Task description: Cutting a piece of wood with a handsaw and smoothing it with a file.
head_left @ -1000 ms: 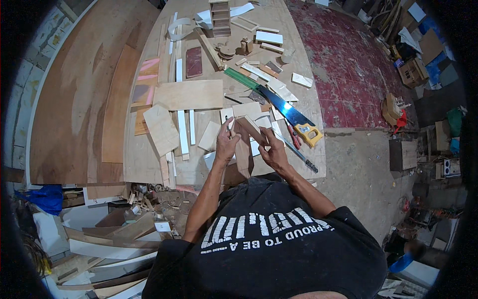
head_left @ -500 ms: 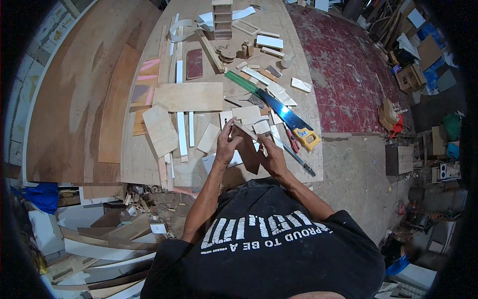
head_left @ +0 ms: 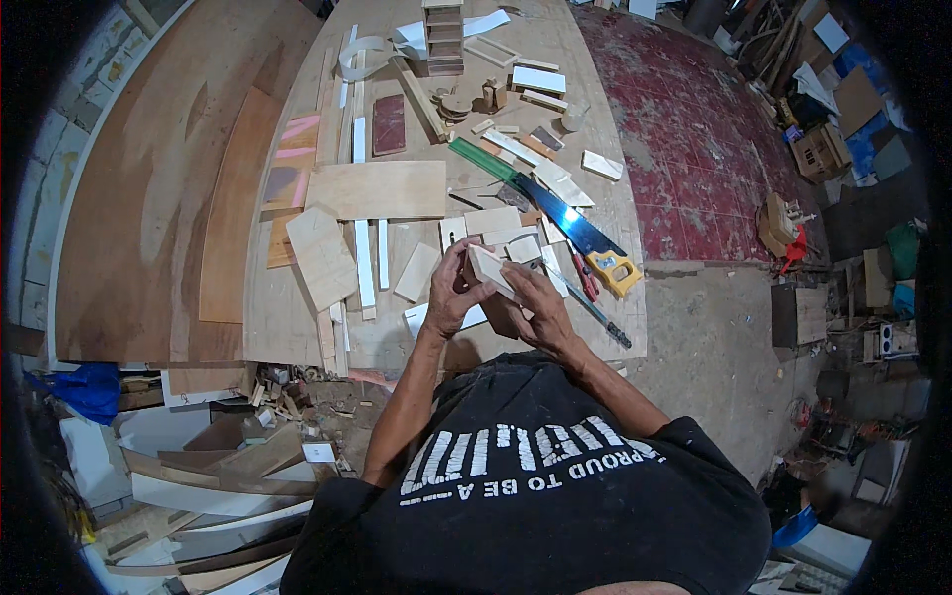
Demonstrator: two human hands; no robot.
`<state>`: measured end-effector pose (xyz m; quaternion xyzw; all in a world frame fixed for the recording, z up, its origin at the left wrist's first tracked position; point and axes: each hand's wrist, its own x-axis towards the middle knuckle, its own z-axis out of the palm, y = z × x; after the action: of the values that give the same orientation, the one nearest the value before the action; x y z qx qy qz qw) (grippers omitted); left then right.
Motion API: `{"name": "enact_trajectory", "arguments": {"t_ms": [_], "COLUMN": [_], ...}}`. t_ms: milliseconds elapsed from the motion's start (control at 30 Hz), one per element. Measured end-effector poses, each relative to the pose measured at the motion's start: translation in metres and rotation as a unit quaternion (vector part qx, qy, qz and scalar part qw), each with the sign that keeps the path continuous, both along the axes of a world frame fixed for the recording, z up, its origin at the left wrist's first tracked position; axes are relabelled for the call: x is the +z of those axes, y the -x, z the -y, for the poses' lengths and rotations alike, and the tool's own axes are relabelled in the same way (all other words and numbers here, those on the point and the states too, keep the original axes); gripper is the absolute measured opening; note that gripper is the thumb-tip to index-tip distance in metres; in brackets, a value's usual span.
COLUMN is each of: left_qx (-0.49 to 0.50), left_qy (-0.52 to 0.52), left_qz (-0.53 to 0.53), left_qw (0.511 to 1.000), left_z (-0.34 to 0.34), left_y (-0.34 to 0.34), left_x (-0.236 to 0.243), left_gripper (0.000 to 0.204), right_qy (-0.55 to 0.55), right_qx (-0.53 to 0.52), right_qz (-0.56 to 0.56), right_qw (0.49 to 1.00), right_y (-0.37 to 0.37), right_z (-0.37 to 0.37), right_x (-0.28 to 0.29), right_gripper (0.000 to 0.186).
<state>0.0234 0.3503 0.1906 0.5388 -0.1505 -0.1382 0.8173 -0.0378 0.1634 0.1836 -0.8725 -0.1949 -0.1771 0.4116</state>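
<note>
Near the front edge of the table, I hold a small wooden piece (head_left: 493, 270) between both hands. Its upper face is pale, and a darker brown part shows beneath it. My left hand (head_left: 452, 296) grips its left side with the fingers curled round the edge. On the opposite side, my right hand (head_left: 538, 305) has its fingers laid over the pale face. Just beyond them lie small pale wood blocks (head_left: 493, 220). To the right is a handsaw (head_left: 570, 220) with a yellow handle and a green strip along its far end. Red-handled pliers (head_left: 585, 278) and a slim dark rod (head_left: 600, 319) rest beside it.
Flat boards (head_left: 377, 190) and white strips (head_left: 363, 268) lie on the table's left half. At the far end stands a small wooden shelf unit (head_left: 443, 45). A large plywood sheet (head_left: 149, 198) is left of the table; offcuts (head_left: 228, 466) are heaped below it.
The wooden piece has been tilted so that its pale face now shows more. My right hand's fingers have moved up and over that face.
</note>
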Motion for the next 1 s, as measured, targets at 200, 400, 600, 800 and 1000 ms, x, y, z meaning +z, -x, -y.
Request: {"name": "enact_trajectory", "arguments": {"t_ms": [200, 400, 600, 800, 1000], "left_qx": [-0.044, -0.052, -0.042, -0.03, -0.04], "left_qy": [0.032, 0.025, 0.028, 0.07, 0.14], "left_qz": [-0.013, 0.005, 0.004, -0.01, -0.05], "left_qw": [0.998, 0.998, 0.999, 0.997, 0.988], "left_z": [-0.005, -0.011, -0.009, -0.005, -0.007], "left_y": [0.009, 0.013, 0.015, 0.018, 0.016], "left_x": [0.015, 0.027, 0.022, 0.021, 0.016], "left_gripper": [0.081, 0.082, 0.081, 0.076, 0.075], "right_qy": [-0.053, -0.017, -0.027, -0.01, -0.012], "right_qx": [0.037, 0.06, 0.071, 0.065, 0.06], "right_qz": [-0.074, -0.071, -0.069, -0.088, -0.116], "right_qw": [0.995, 0.996, 0.995, 0.994, 0.991], "right_y": [0.003, 0.003, 0.001, 0.002, 0.002], "right_z": [-0.005, -0.006, -0.006, -0.007, -0.009], "right_x": [0.029, 0.038, 0.03, 0.038, 0.051], "right_gripper": [0.067, 0.074, 0.073, 0.072, 0.073]}}
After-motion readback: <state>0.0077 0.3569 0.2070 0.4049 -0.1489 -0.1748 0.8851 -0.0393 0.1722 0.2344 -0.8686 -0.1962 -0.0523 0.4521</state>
